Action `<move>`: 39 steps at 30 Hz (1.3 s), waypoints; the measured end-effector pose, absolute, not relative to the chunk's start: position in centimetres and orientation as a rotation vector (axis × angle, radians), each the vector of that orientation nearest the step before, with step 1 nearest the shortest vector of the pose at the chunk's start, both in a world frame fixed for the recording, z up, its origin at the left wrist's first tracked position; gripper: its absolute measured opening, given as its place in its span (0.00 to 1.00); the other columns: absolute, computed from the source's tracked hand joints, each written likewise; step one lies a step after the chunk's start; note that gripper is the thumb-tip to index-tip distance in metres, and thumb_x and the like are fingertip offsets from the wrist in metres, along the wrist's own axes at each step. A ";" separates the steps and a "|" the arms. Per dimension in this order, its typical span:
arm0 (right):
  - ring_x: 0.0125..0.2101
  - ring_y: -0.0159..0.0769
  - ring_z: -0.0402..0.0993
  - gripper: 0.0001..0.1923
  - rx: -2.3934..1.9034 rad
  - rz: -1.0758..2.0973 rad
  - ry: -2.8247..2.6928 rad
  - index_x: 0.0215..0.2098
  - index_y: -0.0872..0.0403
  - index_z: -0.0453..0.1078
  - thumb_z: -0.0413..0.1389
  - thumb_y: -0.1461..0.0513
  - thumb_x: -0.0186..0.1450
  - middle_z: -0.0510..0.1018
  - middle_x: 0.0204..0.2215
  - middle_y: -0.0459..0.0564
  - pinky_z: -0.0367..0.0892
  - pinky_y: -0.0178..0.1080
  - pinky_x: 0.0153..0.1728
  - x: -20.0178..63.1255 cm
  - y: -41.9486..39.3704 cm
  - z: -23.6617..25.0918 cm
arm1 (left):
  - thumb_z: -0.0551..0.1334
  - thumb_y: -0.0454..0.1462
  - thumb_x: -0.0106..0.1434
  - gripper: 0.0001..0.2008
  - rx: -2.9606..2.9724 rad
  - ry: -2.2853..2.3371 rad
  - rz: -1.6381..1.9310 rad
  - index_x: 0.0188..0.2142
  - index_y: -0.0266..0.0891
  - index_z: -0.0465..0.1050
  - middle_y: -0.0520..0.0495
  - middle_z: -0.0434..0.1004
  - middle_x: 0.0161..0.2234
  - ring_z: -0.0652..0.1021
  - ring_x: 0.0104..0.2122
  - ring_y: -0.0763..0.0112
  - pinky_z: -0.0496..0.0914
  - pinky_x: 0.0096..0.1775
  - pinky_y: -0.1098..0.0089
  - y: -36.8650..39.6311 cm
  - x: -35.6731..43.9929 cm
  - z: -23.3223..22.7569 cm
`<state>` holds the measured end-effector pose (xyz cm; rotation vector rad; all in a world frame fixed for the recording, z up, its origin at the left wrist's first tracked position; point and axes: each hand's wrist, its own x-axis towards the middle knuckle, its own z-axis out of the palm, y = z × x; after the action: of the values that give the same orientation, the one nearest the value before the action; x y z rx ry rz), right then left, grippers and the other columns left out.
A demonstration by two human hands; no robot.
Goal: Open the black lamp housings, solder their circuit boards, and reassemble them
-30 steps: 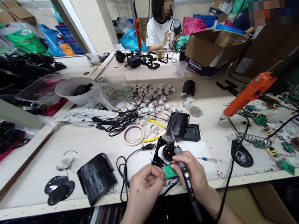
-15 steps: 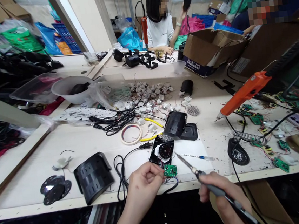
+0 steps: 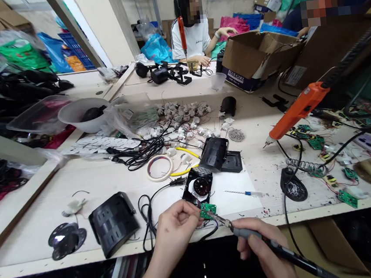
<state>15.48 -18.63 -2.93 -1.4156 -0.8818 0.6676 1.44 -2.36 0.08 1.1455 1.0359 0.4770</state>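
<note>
Circuit board [image 3: 208, 210], small and green, sits pinched between thumb and fingertips of left hand [image 3: 176, 227], just above the near edge of the bench [image 3: 78, 184]. Board is tilted, component side up. Right hand [image 3: 265, 249] is wrapped closed around the grip of a soldering iron [image 3: 247, 233]; the tip meets the board's lower right edge. The iron's cord runs off to the lower right.

Just behind the board: an open black housing [image 3: 199, 185] with a round dark red part inside, lying partly on a white sheet [image 3: 236, 186]. Thin wires run from housing to board. A small screwdriver [image 3: 243, 192] with a blue handle lies on the sheet, right of the housing. A black power cord [image 3: 146, 208] loops left of the hand.

Further left: a black ribbed cover [image 3: 114, 222] and a black disc [image 3: 65, 240] near the bench edge. Tape roll [image 3: 159, 167] lies mid-bench. Right side: round iron stand [image 3: 293, 185] with a coil, and an orange power screwdriver [image 3: 297, 110] hanging above loose green boards.

Another person in a white shirt [image 3: 192, 38] sits at the far end, beside a cardboard box [image 3: 256, 58].
</note>
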 end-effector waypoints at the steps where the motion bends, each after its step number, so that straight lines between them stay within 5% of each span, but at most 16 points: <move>1: 0.20 0.35 0.75 0.16 -1.389 0.706 -0.872 0.45 0.53 0.78 0.53 0.53 0.70 0.78 0.22 0.50 0.73 0.35 0.20 15.5 -18.6 -3.1 | 0.65 0.37 0.43 0.06 1.140 1.037 0.479 0.19 0.36 0.70 0.49 0.76 0.25 0.77 0.24 0.71 0.76 0.32 0.70 -2.4 1.4 0.1; 13: 0.20 0.35 0.76 0.16 -1.434 0.683 -0.985 0.45 0.51 0.78 0.53 0.53 0.70 0.79 0.23 0.49 0.74 0.35 0.21 15.6 -18.5 -3.2 | 0.65 0.37 0.42 0.06 1.116 1.057 0.493 0.18 0.36 0.70 0.49 0.77 0.25 0.77 0.23 0.71 0.77 0.31 0.68 -2.3 1.6 0.1; 24: 0.32 0.40 0.78 0.13 -1.603 0.408 -1.183 0.43 0.46 0.79 0.54 0.53 0.69 0.79 0.28 0.50 0.77 0.40 0.34 15.6 -19.2 -3.4 | 0.63 0.38 0.44 0.06 1.215 1.096 0.506 0.19 0.38 0.68 0.49 0.75 0.25 0.76 0.23 0.71 0.75 0.29 0.70 -2.5 1.7 -0.2; 39: 0.29 0.40 0.76 0.12 -1.541 0.507 -1.251 0.43 0.45 0.79 0.55 0.54 0.68 0.78 0.28 0.50 0.74 0.39 0.28 16.3 -18.8 -3.1 | 0.63 0.38 0.44 0.06 1.252 1.144 0.499 0.19 0.38 0.69 0.49 0.76 0.25 0.76 0.23 0.71 0.74 0.29 0.70 -2.7 1.7 -0.2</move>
<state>16.32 -18.83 -3.06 -1.5406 -1.2513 0.5068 1.71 -2.68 -0.20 1.2518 1.1443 0.4986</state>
